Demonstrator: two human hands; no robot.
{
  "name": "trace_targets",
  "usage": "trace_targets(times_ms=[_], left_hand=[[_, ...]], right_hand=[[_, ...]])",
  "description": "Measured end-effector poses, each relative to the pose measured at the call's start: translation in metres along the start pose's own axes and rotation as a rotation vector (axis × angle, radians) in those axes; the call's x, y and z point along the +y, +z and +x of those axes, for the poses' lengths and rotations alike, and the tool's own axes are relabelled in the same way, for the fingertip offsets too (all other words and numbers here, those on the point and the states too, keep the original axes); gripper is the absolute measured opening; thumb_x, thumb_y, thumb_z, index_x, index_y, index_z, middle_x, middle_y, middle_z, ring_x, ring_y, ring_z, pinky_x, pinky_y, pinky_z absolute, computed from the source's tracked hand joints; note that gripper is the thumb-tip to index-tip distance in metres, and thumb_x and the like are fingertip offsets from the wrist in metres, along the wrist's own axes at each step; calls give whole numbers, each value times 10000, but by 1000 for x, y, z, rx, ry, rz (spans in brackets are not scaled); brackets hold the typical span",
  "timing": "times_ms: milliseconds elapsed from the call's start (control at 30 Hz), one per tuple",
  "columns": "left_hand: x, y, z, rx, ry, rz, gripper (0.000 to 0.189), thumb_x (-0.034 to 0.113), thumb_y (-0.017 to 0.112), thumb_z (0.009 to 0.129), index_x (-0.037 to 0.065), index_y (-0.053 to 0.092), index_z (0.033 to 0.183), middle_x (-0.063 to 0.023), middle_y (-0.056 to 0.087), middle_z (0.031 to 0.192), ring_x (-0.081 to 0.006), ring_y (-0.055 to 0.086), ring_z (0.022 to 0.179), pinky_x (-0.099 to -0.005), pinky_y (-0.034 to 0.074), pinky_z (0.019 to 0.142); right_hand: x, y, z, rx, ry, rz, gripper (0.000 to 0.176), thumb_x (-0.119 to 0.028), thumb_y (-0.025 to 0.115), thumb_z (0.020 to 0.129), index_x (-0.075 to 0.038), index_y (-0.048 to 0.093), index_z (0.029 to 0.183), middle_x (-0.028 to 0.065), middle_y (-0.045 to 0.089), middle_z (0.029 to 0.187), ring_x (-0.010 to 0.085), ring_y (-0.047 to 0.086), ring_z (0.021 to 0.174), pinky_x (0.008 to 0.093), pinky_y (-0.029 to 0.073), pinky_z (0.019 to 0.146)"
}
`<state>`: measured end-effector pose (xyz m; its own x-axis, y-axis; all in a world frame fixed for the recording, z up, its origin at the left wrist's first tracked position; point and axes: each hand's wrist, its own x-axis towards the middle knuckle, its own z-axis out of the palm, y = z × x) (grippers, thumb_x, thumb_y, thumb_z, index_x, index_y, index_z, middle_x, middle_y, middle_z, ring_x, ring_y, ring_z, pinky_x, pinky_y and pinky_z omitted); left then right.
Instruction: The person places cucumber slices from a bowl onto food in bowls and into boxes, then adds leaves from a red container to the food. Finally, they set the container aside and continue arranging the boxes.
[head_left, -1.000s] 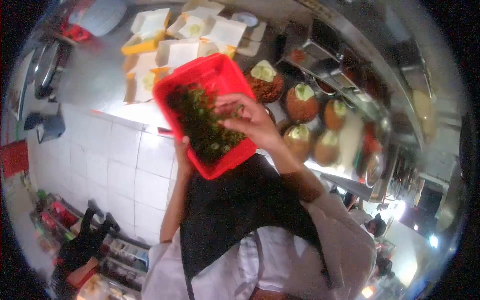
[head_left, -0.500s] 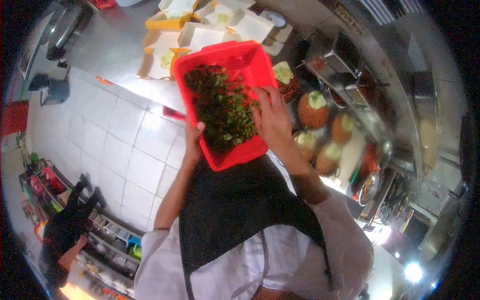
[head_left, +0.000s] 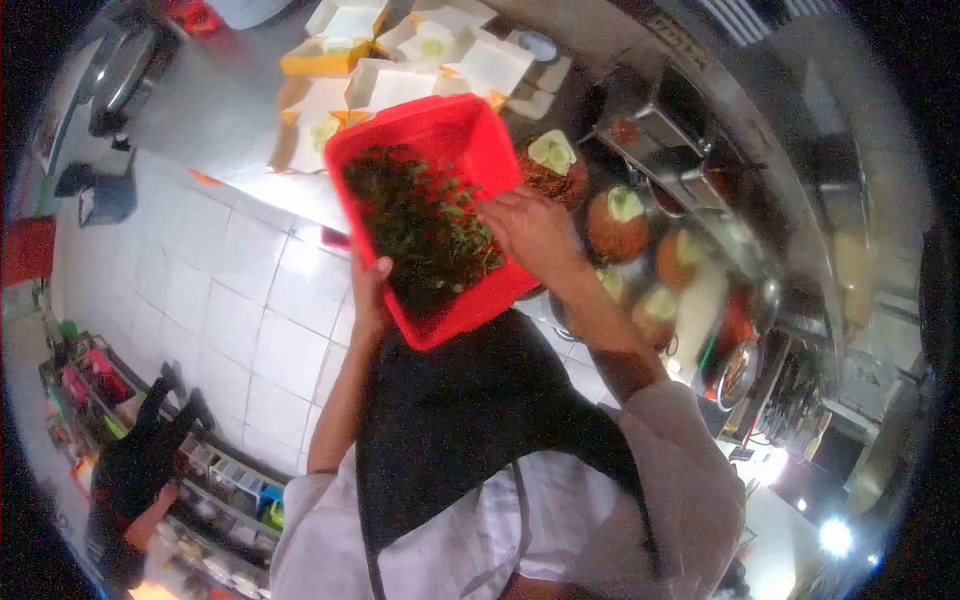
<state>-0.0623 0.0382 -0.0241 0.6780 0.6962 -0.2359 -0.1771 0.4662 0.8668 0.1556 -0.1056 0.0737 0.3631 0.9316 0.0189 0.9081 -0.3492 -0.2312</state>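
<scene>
A metal desk (head_left: 200,110), seen from above, stretches from 10 to 12 o'clock and carries open cardboard boxes (head_left: 395,85) around 11 to 12 o'clock. Just in front of a black apron (head_left: 480,420), a deep red tub (head_left: 485,145) is held up in the air, a little toward 11 o'clock from the middle of the view, slightly turned. It looks like stiff plastic, probably light for its size and hard to damage; the rim and side wall seem the best places to take hold, and smooth walls could slip in a wet hand. Round dishes of food (head_left: 617,225) topped with pale slices sit at 2 o'clock. Inside the tub lies a loose heap of leafy green herbs (head_left: 415,230), likely very light, soft and easily bruised, better lifted in small bunches. The left hand (head_left: 368,300) supports the tub at its 8 o'clock side, thumb on the rim, the other fingers mostly hidden against the outside. The right hand (head_left: 535,235) reaches over the 3 o'clock edge, its fingers (head_left: 500,210) bent and close together at the herbs; whether they pinch any leaves cannot be told.
</scene>
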Motion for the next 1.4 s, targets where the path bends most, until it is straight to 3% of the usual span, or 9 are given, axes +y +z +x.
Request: trace_targets(times_ms=[67,267,500,600,667,900,1133,1333,1400], left_hand=[[-2,-6,1,7,-28,-106,958,363,767,823,55,282,1590,-123,463,1507,-277,484,1357,-422,426,1118],[-4,-26,-2,-58,-17,-115,886,428,689,891,30,287,1573,-153,450,1509,-297,472,1371,-452,416,1127],[0,-29,-4,114,-65,-158,779,447,677,872,-14,448,1455,-180,569,1377,-376,562,1235,-508,455,1089],[-2,-31,-8,129,-81,-181,752,458,660,881,-10,471,1439,-178,571,1376,-377,566,1228,-507,462,1079],[1,-30,-11,171,-160,-237,738,455,655,880,-4,480,1432,-178,571,1377,-380,566,1226,-509,466,1074],[-10,-45,-15,130,-115,-215,736,444,653,878,-2,476,1436,-173,575,1376,-379,564,1230,-511,470,1066],[2,-31,-12,158,-60,-138,781,437,671,876,-6,430,1472,-183,557,1399,-363,567,1236,-503,470,1075],[-1,-27,-1,18,-12,-134,1007,420,745,822,64,228,1609,-166,376,1584,-324,419,1425,-451,372,1176],[4,-17,1,61,27,-80,1028,405,763,808,58,225,1611,-162,385,1581,-312,427,1419,-442,369,1175]], right_hand=[[2,-16,-6,153,71,151,192,-281,700,936,-128,760,1034,68,744,1001,255,705,900,384,575,799],[100,4,-10,626,615,532,182,-213,680,958,-65,767,1018,55,739,897,191,678,806,306,511,741],[188,105,30,344,902,870,243,-261,643,929,-83,779,1023,68,713,793,184,657,749,369,512,740],[185,123,47,680,886,566,300,-341,601,947,-116,784,1025,114,742,849,285,714,792,440,541,760],[170,111,54,244,1062,134,339,-407,593,933,-126,765,1016,180,753,1008,397,725,939,498,570,868],[164,108,51,-29,1049,172,444,-460,590,939,-105,733,1164,216,711,1161,414,676,1090,516,551,922],[164,79,20,-123,840,138,525,-544,634,903,-90,735,1147,218,725,1110,387,703,998,489,548,870],[110,17,10,209,707,281,371,-427,656,966,-87,734,1092,169,752,948,355,725,873,435,553,773],[64,-23,16,287,588,628,289,-332,634,988,-99,734,1127,171,751,1016,347,728,931,456,570,833]])
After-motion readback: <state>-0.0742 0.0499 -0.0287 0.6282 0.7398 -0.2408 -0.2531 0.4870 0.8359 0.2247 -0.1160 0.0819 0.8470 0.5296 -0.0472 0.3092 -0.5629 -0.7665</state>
